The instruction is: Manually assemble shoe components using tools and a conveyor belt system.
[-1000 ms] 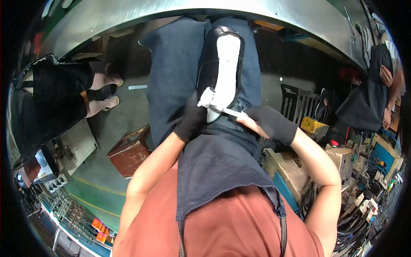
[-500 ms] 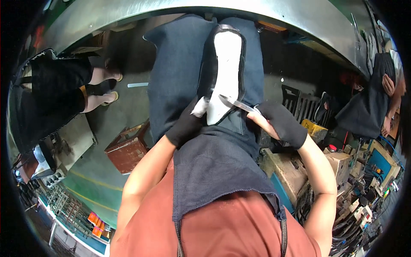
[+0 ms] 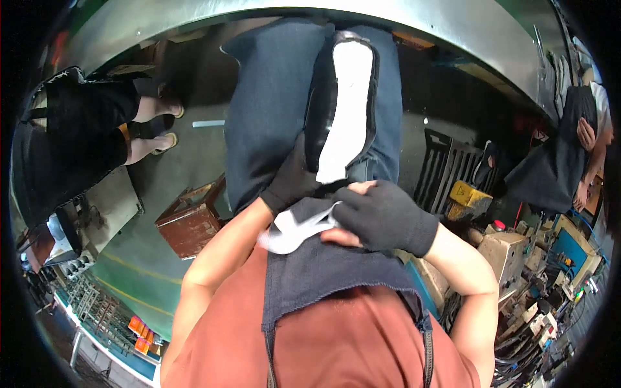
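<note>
A black shoe (image 3: 321,103) with a white insole-shaped bottom (image 3: 352,107) facing up lies lengthwise across my apron-covered lap, its toe pointing away. My left hand (image 3: 292,176), in a black fingerless glove, is closed around the near left side of the shoe; its fingertips are largely hidden. Close to my body, my right hand (image 3: 388,216), gloved the same way, grips a thin white piece (image 3: 301,229) that is smeared by motion. That piece hangs left over the dark apron (image 3: 336,265). No knife blade can be made out now.
A metal bench edge (image 3: 284,8) curves across the far side. A brown wooden stool (image 3: 191,220) stands at left, near one person's legs (image 3: 149,129). At right are a black slatted rack (image 3: 453,165), a yellow box (image 3: 469,199), machinery (image 3: 504,255) and another person's hand (image 3: 585,132).
My right hand has drawn back from the shoe toward my body and now holds the white piece. The knife blade is no longer visible. The shoe has shifted slightly right.
</note>
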{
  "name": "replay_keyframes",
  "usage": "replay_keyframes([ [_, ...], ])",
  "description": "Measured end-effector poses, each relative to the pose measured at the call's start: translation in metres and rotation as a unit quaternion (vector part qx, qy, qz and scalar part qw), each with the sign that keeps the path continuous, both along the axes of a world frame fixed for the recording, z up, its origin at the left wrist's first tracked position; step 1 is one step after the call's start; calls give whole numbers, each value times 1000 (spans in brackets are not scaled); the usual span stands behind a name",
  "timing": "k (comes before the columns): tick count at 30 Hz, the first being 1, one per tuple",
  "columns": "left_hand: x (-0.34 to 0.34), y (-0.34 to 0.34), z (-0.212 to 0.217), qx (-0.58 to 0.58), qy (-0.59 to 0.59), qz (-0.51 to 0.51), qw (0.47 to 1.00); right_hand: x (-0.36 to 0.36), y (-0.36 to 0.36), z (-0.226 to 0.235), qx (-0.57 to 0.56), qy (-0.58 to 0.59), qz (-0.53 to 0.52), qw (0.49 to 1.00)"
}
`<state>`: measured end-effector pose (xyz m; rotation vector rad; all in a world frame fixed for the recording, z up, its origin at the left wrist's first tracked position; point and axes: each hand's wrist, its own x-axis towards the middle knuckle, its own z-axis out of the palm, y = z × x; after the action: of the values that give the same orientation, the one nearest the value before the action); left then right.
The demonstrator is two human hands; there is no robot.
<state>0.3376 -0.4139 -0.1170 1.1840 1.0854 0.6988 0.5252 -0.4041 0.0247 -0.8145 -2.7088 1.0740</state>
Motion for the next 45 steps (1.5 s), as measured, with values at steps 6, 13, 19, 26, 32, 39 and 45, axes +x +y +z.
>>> replay_keyframes([
  [6, -14, -14, -52, 57, -5, -1, 998, 27, 8, -40, 7, -178, -62, 982],
  [13, -64, -7, 62, 116, 235, -31, 965, 65, -7, -39, -61, -165, -120, 977],
  [19, -74, 86, 152, 159, 52, 85, 982, 103, -31, 4, -267, -23, -352, 897],
  [26, 2, 21, 17, 98, 52, 47, 993, 82, 2, -7, -267, -102, -337, 897],
  [32, 11, 3, 1, 122, 93, 54, 987, 21, 57, 9, -17, -293, -87, 952],
  [39, 15, 17, 17, -6, -95, 73, 993, 60, 78, -42, 191, -223, 11, 956],
  [45, 14, 12, -19, -68, -160, 179, 968, 54, 108, -12, -402, -241, -42, 883],
])
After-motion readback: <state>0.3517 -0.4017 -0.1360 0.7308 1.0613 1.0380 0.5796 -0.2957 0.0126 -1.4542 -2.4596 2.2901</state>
